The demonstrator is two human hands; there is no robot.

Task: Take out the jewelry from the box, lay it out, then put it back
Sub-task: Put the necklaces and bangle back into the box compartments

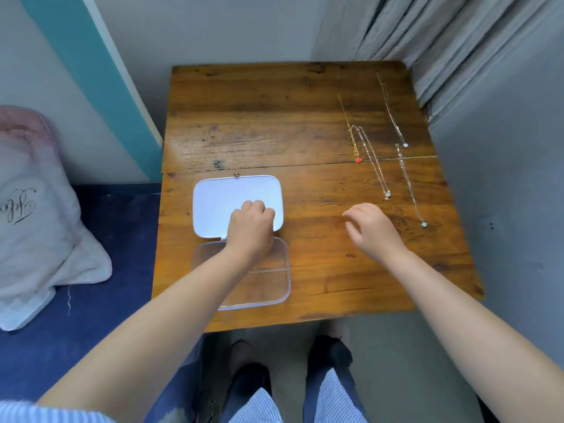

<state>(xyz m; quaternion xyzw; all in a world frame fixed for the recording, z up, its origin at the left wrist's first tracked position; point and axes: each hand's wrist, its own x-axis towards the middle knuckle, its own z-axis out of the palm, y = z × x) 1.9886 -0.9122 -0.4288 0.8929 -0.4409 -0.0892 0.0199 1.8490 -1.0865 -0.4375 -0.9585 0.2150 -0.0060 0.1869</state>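
Note:
A clear plastic jewelry box (262,285) lies open near the table's front left, its white lid (219,203) folded back flat. My left hand (251,224) rests curled on the lid's near right corner, by the hinge. My right hand (369,227) hovers over the bare wood to the right, fingers loosely apart and holding nothing. Several necklaces lie stretched out on the right side of the table: a gold chain with a red pendant (358,160), a silver chain (374,163), a chain with a pale pendant (405,145), and a long chain (410,190) nearest the right edge.
The wooden table (259,123) is small, with a wall behind and a grey curtain (442,41) at the back right. A blue mattress (106,239) with a white pillow (33,215) lies to the left. My knees and striped clothing show below the front edge.

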